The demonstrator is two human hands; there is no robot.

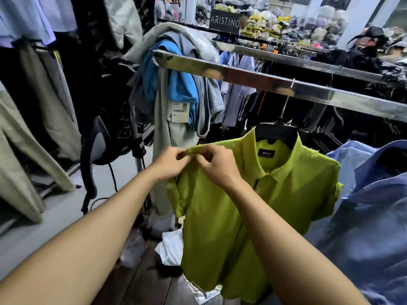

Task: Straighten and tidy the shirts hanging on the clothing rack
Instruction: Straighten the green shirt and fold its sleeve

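Note:
A lime-green short-sleeved shirt (222, 216) hangs on a black hanger (276, 132) from the shiny metal rack rail (242, 79). Its left shoulder and sleeve are lifted up towards me. My left hand (170, 162) pinches the raised sleeve edge from the left. My right hand (219, 165) pinches the same folded edge just beside it, fingers curled over the fabric. Blue shirts (370, 212) hang right of the green one.
Grey and bright blue garments (176, 84) are piled over the rail's left end. Beige clothes (24, 137) hang at the left. White paper and plastic (169, 249) lie on the wooden floor below. A second rack and a sign reading ARISTINO (224, 22) stand behind.

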